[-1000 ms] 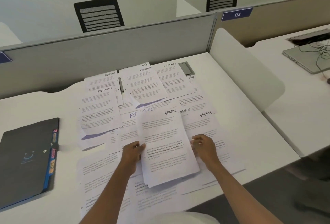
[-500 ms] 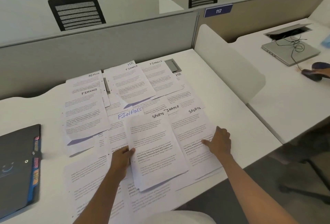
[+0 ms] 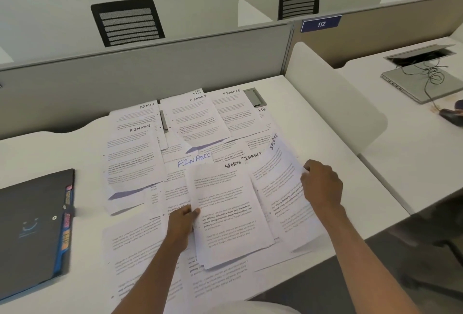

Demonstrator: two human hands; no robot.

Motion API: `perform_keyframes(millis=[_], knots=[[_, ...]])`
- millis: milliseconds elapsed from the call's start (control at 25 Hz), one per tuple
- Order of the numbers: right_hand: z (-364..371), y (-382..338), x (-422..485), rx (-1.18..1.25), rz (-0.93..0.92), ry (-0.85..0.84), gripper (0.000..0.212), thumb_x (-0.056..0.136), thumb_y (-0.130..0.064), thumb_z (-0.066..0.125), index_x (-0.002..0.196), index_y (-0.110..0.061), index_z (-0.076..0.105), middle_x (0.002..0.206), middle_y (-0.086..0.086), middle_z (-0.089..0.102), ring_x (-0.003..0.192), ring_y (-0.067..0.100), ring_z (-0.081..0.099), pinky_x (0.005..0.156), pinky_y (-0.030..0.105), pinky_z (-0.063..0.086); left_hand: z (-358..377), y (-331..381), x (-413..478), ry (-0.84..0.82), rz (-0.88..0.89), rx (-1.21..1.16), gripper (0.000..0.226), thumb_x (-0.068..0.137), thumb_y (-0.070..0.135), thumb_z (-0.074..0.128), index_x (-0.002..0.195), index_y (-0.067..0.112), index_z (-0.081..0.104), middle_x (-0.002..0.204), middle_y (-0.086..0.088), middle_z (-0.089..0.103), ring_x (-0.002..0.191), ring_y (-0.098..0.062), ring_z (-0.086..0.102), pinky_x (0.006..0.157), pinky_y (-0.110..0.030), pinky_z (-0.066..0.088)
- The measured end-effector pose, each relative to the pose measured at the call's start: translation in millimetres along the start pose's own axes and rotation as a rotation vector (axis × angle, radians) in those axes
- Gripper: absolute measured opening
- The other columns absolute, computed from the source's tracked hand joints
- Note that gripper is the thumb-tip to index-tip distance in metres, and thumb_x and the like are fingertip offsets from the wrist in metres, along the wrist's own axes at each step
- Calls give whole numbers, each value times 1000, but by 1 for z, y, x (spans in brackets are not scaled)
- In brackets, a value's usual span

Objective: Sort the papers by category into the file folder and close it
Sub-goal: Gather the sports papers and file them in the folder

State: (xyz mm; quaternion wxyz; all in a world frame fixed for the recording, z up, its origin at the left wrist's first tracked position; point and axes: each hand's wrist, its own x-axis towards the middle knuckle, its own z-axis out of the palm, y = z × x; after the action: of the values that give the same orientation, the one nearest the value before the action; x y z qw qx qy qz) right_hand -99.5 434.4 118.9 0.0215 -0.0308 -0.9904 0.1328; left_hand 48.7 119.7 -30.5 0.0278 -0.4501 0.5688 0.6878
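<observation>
My left hand (image 3: 181, 224) pinches the left edge of the SPORTS stack (image 3: 230, 213), thumb on top. My right hand (image 3: 322, 186) curls round the right edge of the second SPORTS sheet (image 3: 278, 178), which is tilted up. The file folder (image 3: 32, 228) lies closed, well apart to the left on the desk (image 3: 325, 123).

A blue sign (image 3: 321, 23) at the upper right of the frame reads "112". Handwritten headings top the ADMIN sheet (image 3: 136, 115), the FINANCE sheet (image 3: 132, 155) below it, the HR sheet (image 3: 197, 93) further right, and the blue FINANCE sheet (image 3: 194, 162) near centre. Lower are the middle SPORTS sheet (image 3: 230, 213), with bold print reading "way of living. Defined by a slower pace", and the right SPORTS sheet (image 3: 278, 188).
</observation>
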Motion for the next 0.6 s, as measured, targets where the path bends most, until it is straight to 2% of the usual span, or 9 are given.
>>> perform_keyframes(millis=[120, 240, 360, 520, 600], knots=[[-36, -31, -14, 47, -108, 39, 12, 94, -8, 55, 85, -15, 61, 74, 2, 63, 61, 26, 53, 52, 28, 32, 0, 0, -2, -2, 7, 2, 16, 100, 5, 68, 113, 3, 77, 107, -13, 81, 99, -35, 78, 96, -55, 62], [-57, -54, -30, 117, -210, 35, 8, 98, -16, 60, 91, -15, 63, 82, 1, 68, 67, 26, 58, 52, 26, 33, -1, 1, -4, -7, 4, -2, 16, 100, 5, 67, 112, 3, 77, 106, -13, 82, 97, -34, 79, 94, -54, 62], [-51, -63, -34, 292, -240, -32, 6, 97, -17, 65, 93, -13, 66, 84, 0, 68, 72, 24, 62, 54, 23, 36, 1, 4, -9, -16, 0, -6, 14, 100, 5, 68, 111, 4, 77, 105, -12, 82, 96, -33, 79, 94, -52, 63], [5, -59, -22, 588, -98, -229, 8, 93, -11, 68, 88, -5, 70, 80, 0, 68, 69, 12, 61, 55, 17, 39, -2, 4, -11, -18, -5, -31, 16, 99, 10, 70, 111, 1, 77, 103, -12, 82, 99, -36, 79, 95, -53, 63], [45, -51, -22, 663, 46, -323, 12, 92, -6, 66, 87, 5, 66, 74, 3, 62, 64, 17, 52, 56, 23, 37, -3, 3, -11, 1, 6, -33, 18, 102, 19, 69, 101, 3, 78, 102, -15, 81, 103, -41, 76, 98, -56, 60]])
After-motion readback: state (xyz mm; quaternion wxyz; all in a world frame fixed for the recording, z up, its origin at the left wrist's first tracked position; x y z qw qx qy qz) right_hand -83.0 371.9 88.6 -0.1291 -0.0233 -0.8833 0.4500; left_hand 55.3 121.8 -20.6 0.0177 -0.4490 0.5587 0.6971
